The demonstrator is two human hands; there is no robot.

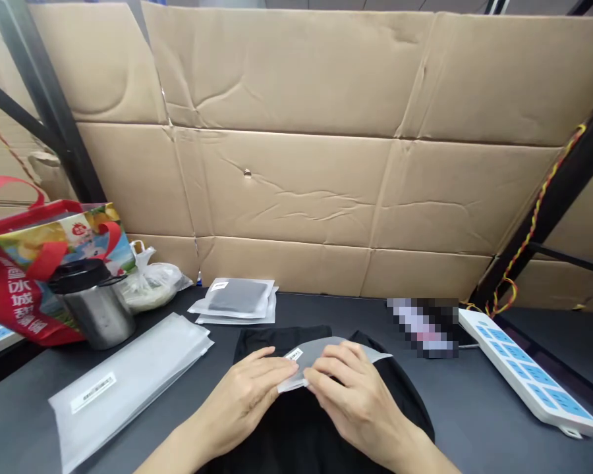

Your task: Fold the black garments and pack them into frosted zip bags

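Observation:
Both hands are at a frosted plastic bag (321,347) with a barcode label, above a spread black garment (296,428). My left hand (250,392) grips the bag's near left edge, close to the label. With curled fingers, my right hand (348,388) pinches the same near edge a little further right. The bag bends upward between them and its pointed right corner sticks out. What the fingertips do at the edge is partly hidden. To the left lies a stack of flat frosted bags (138,375), the top one bearing a barcode label.
Packed frosted bags (240,299) with dark contents lie at the back. A steel flask (96,309), a red carrier bag (24,283) and a tied plastic bag (151,283) stand left. A blurred phone-like object (425,326) and a power strip (534,375) lie right. Cardboard (296,164) walls the back.

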